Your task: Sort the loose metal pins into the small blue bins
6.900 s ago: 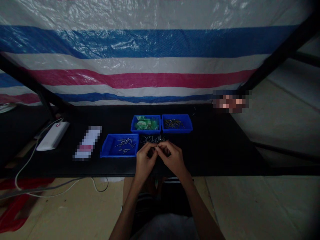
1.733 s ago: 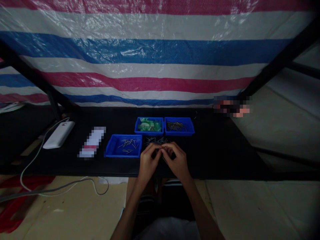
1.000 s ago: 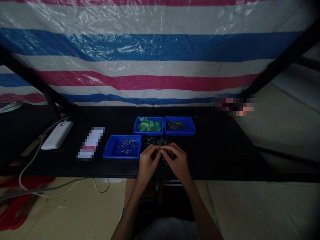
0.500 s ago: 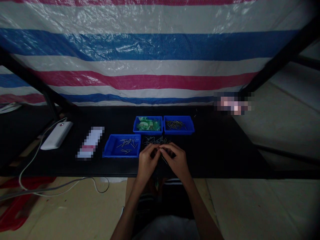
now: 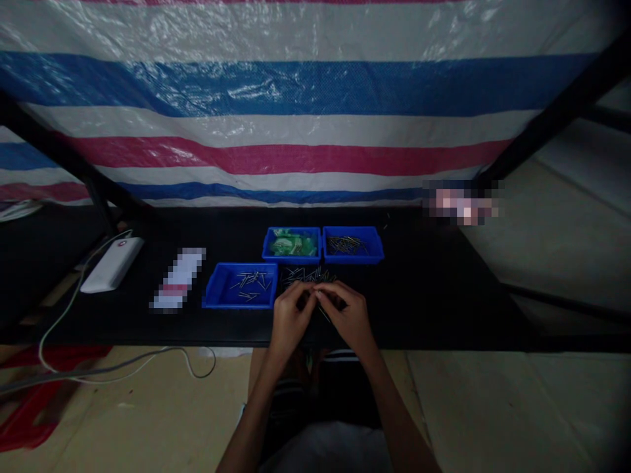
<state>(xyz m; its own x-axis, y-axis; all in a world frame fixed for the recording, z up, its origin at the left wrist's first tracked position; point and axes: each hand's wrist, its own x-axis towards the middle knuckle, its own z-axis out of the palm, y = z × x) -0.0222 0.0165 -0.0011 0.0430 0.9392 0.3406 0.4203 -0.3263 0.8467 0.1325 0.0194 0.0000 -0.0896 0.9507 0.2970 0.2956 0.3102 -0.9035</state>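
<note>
My left hand (image 5: 292, 313) and my right hand (image 5: 347, 311) meet fingertip to fingertip over the black table. Both are closed in a pinch; whatever sits between the fingertips is too small and dark to name. Just beyond them lies a loose heap of thin metal pins (image 5: 305, 274), partly hidden by my fingers. To the left of my hands stands a blue tray (image 5: 223, 289) with several thin metal pieces (image 5: 252, 281) in it. Farther back, one blue bin (image 5: 292, 260) holds green and clear plastic pieces (image 5: 294, 244), and the bin beside it (image 5: 372, 249) holds dark pins (image 5: 346, 245).
On the left a white power bank (image 5: 112, 265) with a cable lies near a blurred-out flat object (image 5: 178, 279). A striped plastic sheet (image 5: 315, 89) hangs behind the table (image 5: 434, 295). Black frame bars (image 5: 542, 121) slant up at both sides. A red stool (image 5: 29, 420) is on the floor.
My hands keep the same pinch in almost the same place. The whole view has shifted very slightly; trays and loose pins look unchanged.
</note>
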